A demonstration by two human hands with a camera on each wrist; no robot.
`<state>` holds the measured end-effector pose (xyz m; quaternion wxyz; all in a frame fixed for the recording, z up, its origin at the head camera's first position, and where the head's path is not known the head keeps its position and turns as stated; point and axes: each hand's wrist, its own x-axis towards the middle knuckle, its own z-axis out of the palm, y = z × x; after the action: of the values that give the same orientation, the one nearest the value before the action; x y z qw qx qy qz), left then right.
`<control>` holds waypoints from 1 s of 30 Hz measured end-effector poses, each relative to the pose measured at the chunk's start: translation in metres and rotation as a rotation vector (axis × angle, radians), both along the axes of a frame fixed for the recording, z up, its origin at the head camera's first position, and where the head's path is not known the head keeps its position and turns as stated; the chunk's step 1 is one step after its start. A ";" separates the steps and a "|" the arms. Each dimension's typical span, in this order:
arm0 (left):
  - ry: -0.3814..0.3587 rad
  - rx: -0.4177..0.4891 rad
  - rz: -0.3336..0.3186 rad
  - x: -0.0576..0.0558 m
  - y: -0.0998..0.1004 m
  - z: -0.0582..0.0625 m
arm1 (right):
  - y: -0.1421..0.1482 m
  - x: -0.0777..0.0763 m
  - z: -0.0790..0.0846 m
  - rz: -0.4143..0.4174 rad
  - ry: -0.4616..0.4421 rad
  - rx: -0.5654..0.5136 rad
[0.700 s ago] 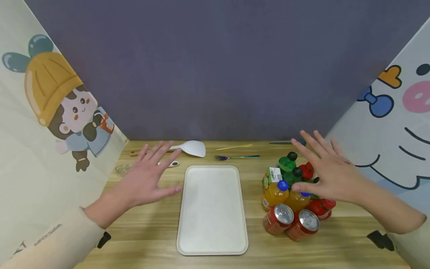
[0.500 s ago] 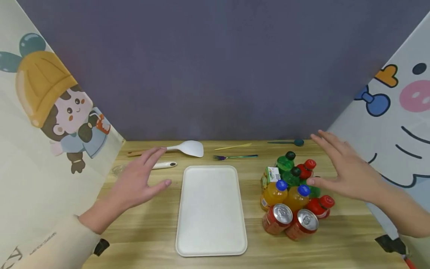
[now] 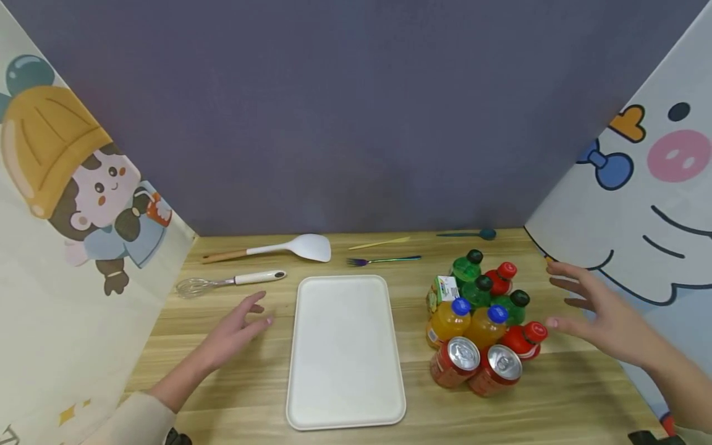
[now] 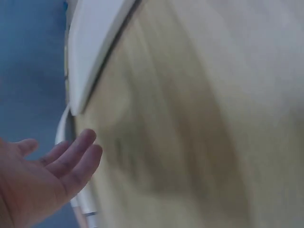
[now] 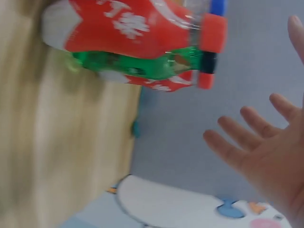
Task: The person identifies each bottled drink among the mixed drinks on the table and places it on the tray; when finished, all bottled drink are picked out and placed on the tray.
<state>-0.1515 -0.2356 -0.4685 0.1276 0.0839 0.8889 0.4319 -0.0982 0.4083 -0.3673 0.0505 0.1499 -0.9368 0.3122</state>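
My left hand (image 3: 230, 337) hovers over the wood table, left of a white tray (image 3: 346, 352), its fingers loosely bent around nothing. Above it in the head view lies a whisk (image 3: 230, 281) with a white handle. At the right, my right hand (image 3: 612, 315) is held with fingers spread and holds nothing. Nearest to it stands a red-capped bottle (image 3: 523, 339), apart from the thumb. The right wrist view shows that hand (image 5: 270, 147) beside a red-labelled bottle (image 5: 133, 26) and a green bottle (image 5: 142, 64).
Two orange drink bottles (image 3: 447, 321), several green bottles (image 3: 466, 267), a juice carton (image 3: 442, 292) and two red cans (image 3: 456, 361) crowd together right of the tray. Along the back lie a white spatula (image 3: 306, 247), a fork (image 3: 384, 261), a yellow knife (image 3: 379, 243) and a dark spoon (image 3: 467, 234).
Both hands have moved lower and outward, the left off the whisk and spatula in view, the right away from the bottles. The head view has shifted slightly. The objects stay put on the table.
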 end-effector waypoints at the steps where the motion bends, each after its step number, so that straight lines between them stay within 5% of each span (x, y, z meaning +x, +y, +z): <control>1: -0.035 0.031 0.009 0.000 0.000 -0.006 | 0.002 0.003 -0.005 0.013 -0.004 -0.023; 10: -0.193 0.254 0.095 -0.002 0.012 -0.040 | 0.007 0.024 -0.048 0.049 -0.115 -0.235; 18: -0.215 0.328 0.068 -0.005 0.025 -0.046 | 0.008 0.035 -0.073 0.033 -0.163 -0.292; 30: -0.260 0.334 0.078 -0.007 0.041 -0.049 | 0.002 0.039 -0.085 0.045 -0.172 -0.264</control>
<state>-0.1587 -0.1944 -0.5172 0.2085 0.0131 0.7837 0.5849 -0.0591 0.4105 -0.4523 -0.0178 0.1354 -0.8850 0.4452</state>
